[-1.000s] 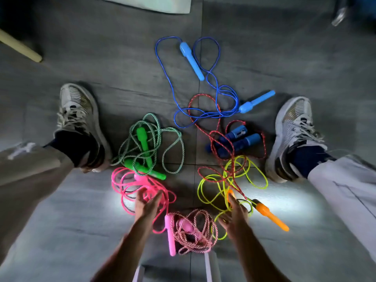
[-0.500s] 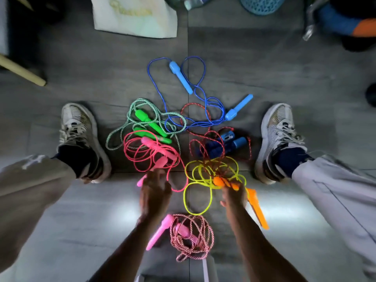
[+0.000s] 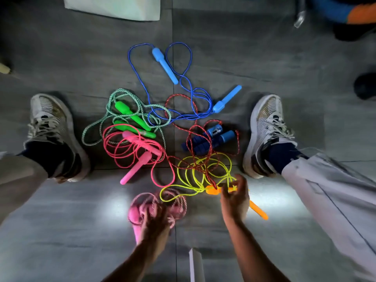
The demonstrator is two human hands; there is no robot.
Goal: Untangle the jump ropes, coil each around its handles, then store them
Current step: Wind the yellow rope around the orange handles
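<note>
Several jump ropes lie tangled on the grey floor between my feet. My left hand, blurred, grips the pink-and-white braided rope bundle with its pink handle. My right hand pinches one orange handle of the yellow rope; the other orange handle lies beside my wrist. A red braided rope with dark blue handles crosses the yellow loops. Farther off are a pink rope, a green-and-white rope and a blue rope.
My left shoe and right shoe flank the pile. A pale cloth bag lies at the top edge. A white edge rises between my forearms. Dark objects sit at the far right.
My left hand let go of the pink rope and pulled back onto the braided pink-and-white bundle. My right hand stays on the orange handle; the yellow loops have spread out.
</note>
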